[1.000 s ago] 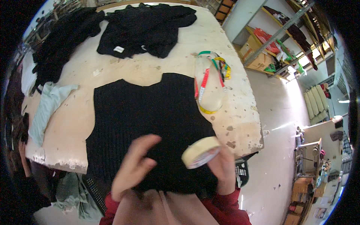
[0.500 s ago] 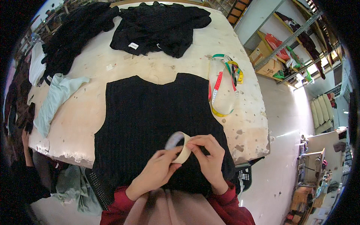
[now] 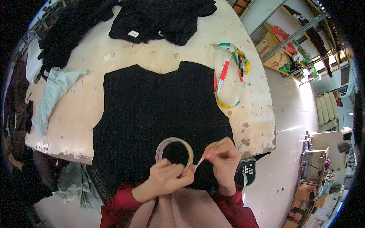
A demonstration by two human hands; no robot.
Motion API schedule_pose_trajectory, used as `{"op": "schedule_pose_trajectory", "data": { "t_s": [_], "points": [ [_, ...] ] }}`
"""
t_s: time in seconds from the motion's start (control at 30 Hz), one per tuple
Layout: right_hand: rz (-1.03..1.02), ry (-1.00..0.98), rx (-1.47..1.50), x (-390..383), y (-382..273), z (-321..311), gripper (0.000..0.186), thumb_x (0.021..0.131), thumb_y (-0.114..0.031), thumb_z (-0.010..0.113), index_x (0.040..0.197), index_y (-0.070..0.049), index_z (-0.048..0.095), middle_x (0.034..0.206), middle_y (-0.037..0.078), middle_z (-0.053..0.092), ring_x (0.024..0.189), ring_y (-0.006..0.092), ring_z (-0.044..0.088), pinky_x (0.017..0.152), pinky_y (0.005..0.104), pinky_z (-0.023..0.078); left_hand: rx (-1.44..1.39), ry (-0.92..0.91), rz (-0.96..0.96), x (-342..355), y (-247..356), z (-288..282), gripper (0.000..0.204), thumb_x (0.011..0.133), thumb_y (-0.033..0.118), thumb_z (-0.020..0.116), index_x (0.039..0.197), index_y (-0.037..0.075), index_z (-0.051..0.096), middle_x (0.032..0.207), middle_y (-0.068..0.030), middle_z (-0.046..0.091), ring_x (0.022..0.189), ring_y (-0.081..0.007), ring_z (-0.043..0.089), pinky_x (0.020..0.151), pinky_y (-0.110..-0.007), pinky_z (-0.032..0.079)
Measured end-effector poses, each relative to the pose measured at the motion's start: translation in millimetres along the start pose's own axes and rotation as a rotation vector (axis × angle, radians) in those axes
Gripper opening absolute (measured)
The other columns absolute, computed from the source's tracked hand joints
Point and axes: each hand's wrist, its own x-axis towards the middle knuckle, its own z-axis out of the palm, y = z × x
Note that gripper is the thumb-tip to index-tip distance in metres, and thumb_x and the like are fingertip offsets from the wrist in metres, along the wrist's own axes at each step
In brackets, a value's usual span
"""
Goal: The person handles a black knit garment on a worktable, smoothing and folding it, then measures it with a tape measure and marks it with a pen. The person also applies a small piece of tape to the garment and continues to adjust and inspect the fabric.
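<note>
Tape roll is over the black knit panel, toward 6 o'clock, its lower rim grasped by the left hand; the right hand, at 3 o'clock, pinches the pale strip. Likely light and stiff, best held by the rim; the strip probably sticky, easily torn.

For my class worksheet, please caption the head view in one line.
Left hand holds a tape roll, right hand pinches its strip, above a black garment.

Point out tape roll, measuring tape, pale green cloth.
Tape roll (image 3: 159,152), head view, left side of its ring.
Measuring tape (image 3: 224,70), head view, its red stretch.
Pale green cloth (image 3: 52,95), head view, its middle.
</note>
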Motion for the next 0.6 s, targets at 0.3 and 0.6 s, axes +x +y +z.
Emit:
{"op": "schedule_pose_trajectory", "data": {
  "t_s": [0.3,0.6],
  "points": [
    [-0.067,-0.356,0.227,9.8,4.8,1.4,0.070,0.092,-0.040,0.061,0.143,-0.001,0.032,0.120,0.019,0.057,0.095,0.0222,0.061,0.082,0.0335,0.049,-0.609,-0.214,0.081,4.3,-17.6,-9.8,0.037,0.081,0.019,0.069,0.117,0.020,0.063,0.074,0.0036,0.053,0.067,-0.0131,0.054,0.067,-0.032,0.040],
    [0.054,0.148,-0.931,49.4,70.1,-136.1,0.063,0.095,-0.012,0.062,0.148,-0.004,0.029,0.132,0.023,0.051,0.098,0.0278,0.062,0.088,0.0387,0.050,0.179,-0.246,-0.762,-39.0,-64.7,-68.9,0.052,0.091,0.015,0.062,0.141,0.011,0.048,0.146,-0.0163,0.041,0.137,-0.0376,0.035,0.115,-0.052,0.024]
  ]
}}
